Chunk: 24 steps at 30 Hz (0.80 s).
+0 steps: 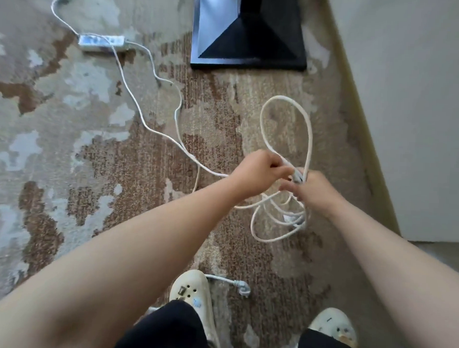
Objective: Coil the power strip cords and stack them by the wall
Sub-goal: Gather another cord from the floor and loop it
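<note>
Hands meet above the mottled carpet (119, 170): left hand (259, 169) and right hand (311, 189) both clamp the looped, smooth white cord (309, 129), well apart from the boxy power strip (101, 42).

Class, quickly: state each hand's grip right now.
Left hand: pinching the white cord.
Right hand: gripping the cord's gathered loops.
</note>
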Tool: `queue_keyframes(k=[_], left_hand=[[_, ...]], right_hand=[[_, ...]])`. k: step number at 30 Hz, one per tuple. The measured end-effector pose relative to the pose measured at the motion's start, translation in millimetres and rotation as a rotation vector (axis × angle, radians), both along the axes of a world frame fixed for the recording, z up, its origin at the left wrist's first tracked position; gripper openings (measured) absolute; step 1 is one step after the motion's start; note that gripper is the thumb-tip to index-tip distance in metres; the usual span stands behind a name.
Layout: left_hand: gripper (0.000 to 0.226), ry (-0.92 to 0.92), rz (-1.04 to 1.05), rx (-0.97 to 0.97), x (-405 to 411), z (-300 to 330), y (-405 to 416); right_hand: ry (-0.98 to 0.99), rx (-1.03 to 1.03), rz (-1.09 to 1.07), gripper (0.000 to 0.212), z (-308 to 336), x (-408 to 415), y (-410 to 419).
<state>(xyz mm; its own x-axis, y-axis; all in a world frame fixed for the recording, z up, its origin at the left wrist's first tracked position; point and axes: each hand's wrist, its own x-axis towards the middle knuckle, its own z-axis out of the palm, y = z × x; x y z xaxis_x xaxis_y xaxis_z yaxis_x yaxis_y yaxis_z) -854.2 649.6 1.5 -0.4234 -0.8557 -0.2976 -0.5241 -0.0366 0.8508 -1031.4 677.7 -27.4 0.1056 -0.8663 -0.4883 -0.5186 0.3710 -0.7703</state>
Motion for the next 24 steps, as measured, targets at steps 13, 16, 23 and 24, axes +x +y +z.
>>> queue_keyframes(k=[13, 16, 23, 24], left_hand=[[0.04, -0.481, 0.031, 0.055, 63, 16, 4], [0.043, -0.001, 0.214, 0.171, -6, 68, 9], [0.034, 0.703, 0.084, 0.577, -168, 175, 56], [0.032, 0.728, 0.105, 0.591, -174, 179, 57]], right_hand=[[0.366, -0.102, -0.476, 0.027, 40, -125, 44], [0.358, -0.058, -0.437, 0.025, 41, -109, 52], [-0.047, -0.072, -0.385, 0.011, 59, -89, 77], [-0.097, -0.06, -0.38, 0.01, 60, -89, 82]])
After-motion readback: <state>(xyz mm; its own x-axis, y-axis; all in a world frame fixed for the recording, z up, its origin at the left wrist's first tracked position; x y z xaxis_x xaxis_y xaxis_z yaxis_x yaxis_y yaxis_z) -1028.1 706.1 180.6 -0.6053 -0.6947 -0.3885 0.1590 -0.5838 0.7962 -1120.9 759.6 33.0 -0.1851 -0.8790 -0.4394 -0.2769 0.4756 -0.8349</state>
